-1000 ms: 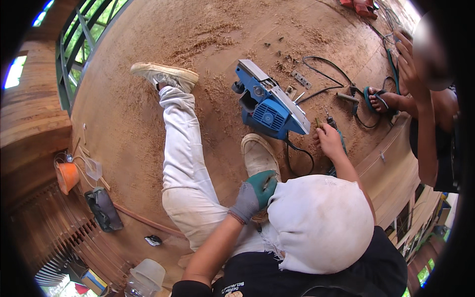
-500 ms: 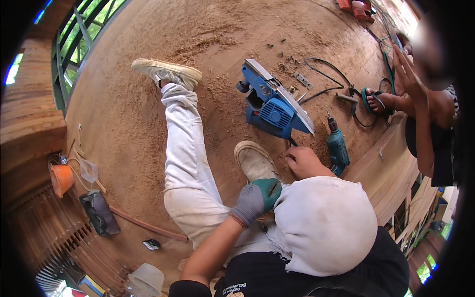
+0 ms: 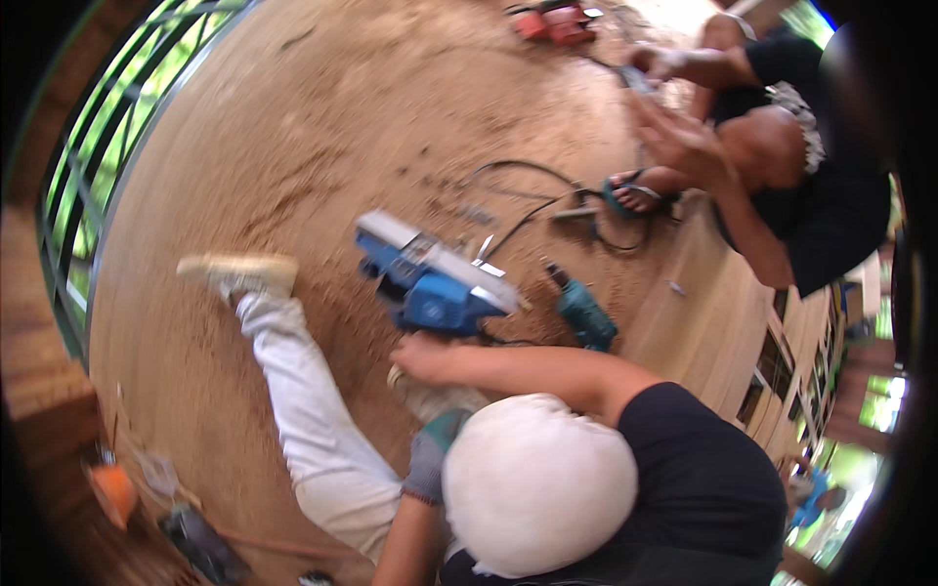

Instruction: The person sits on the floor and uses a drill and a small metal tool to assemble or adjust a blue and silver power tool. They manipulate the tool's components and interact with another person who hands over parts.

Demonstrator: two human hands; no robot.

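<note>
A blue electric hand planer (image 3: 435, 298) lies on the dusty floor with its grey metal sole turned up. My bare right hand (image 3: 422, 357) reaches around my bent knee to just below the planer, beside my right shoe (image 3: 430, 393); motion blurs its fingers. My left hand (image 3: 437, 444), in a grey and green glove, is curled against my leg, partly hidden by the white-trousered knee (image 3: 539, 483). What it may hold is out of sight. A teal power drill (image 3: 586, 314) rests to the right of the planer.
Another person's sandalled foot (image 3: 635, 193) and blurred hands (image 3: 684, 137) are at the upper right. A black cord (image 3: 523, 166) loops nearby. Red tools (image 3: 552, 21) lie at the far edge. Wooden boards (image 3: 713, 322) stretch along the right. An orange container (image 3: 113, 493) stands lower left.
My view has shifted, so the scene sits further left. My right hand has moved left across my shoe, and more of my right arm shows. The other person's body shows more.
</note>
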